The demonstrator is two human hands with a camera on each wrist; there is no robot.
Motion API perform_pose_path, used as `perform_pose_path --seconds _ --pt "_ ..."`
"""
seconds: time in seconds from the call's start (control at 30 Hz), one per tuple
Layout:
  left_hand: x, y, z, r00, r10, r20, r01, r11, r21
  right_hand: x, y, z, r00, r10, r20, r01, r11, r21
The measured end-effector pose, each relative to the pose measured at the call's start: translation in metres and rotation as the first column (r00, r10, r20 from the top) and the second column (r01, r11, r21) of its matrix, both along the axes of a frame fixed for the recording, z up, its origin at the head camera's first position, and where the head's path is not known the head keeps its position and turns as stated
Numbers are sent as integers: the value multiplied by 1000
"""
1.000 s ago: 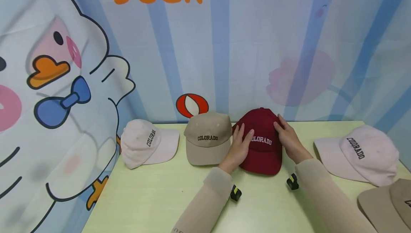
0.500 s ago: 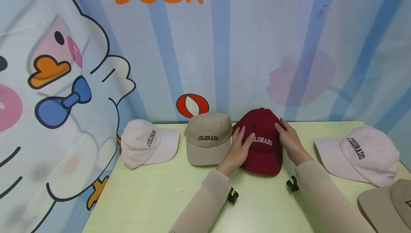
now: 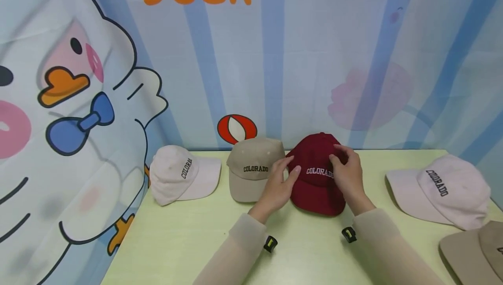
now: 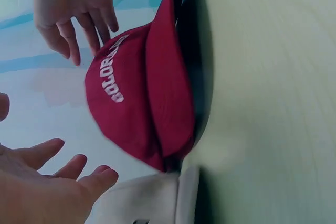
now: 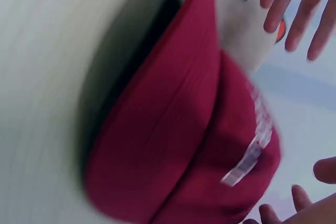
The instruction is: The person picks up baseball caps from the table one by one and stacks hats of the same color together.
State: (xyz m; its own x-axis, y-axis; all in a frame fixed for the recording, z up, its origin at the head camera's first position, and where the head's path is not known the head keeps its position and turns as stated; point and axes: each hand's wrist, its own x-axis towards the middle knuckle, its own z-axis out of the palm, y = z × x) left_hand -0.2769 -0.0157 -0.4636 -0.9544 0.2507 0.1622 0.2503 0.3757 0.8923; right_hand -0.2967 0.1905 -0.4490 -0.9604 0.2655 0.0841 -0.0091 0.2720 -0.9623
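Observation:
A maroon baseball cap [image 3: 316,197] with white COLORADO lettering sits on the table, its brim toward me. My left hand [image 3: 277,189] hovers off its left side, fingers spread; a gap between them shows in the left wrist view, where that hand [image 4: 52,187] is at lower left. Close to the crown's right side is my right hand [image 3: 349,178], fingers relaxed; whether fingertips touch the cloth I cannot tell. The right wrist view has the cap [image 5: 173,129] large and slightly blurred. Left of it, a khaki COLORADO cap [image 3: 245,189] is partly behind my left hand.
A pale pink cap [image 3: 173,176] lies at the far left, another pale cap [image 3: 456,184] at the right. A second khaki cap [image 3: 467,250] is cut off at the lower right. Behind the pale green table [image 3: 177,241] hangs a printed duck cloth [image 3: 306,58].
My left hand has drawn away from the maroon cap, to the left and toward me. The right hand has shifted slightly left, over the crown's right side. The caps stay in place.

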Motion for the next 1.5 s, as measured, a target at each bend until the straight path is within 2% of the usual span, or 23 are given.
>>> perform_pose_path --seconds 0.17,0.33,0.47,0.53,0.67,0.77,0.83,1.0,1.1,1.37,1.43,1.5 --pt "11 -26 7 998 45 -32 -45 999 -6 16 -27 5 995 6 -103 -10 999 -32" --pt "17 -55 14 986 133 -95 -133 991 11 31 -58 10 984 117 -137 -126 990 -57" --pt "19 -79 17 961 235 -146 -235 972 16 39 -84 10 966 224 -127 -237 966 -100" --pt "20 -91 18 945 281 -166 -282 959 16 41 -96 8 953 280 -113 -295 944 -149" --pt "20 -115 20 911 369 -186 -370 929 29 42 -119 1 927 374 -32 -371 900 -229" --pt "20 -135 20 877 442 -188 -445 895 28 41 -135 -6 897 441 35 -411 859 -306" --pt "20 -147 20 853 490 -182 -495 869 18 38 -145 -11 869 491 57 -438 817 -375" --pt "19 -175 22 788 599 -138 -602 798 28 33 -168 -18 803 593 58 -481 704 -523" --pt "18 -187 24 744 661 -93 -662 749 25 28 -181 -22 778 624 68 -479 660 -579" --pt "16 -221 25 616 788 -2 -787 616 22 17 -213 -36 743 659 117 -455 626 -633" --pt "15 -229 26 592 805 22 -806 592 21 17 -220 -37 734 669 120 -455 615 -644" --pt "15 -236 25 578 815 49 -816 578 12 17 -226 -37 726 678 116 -463 606 -646"
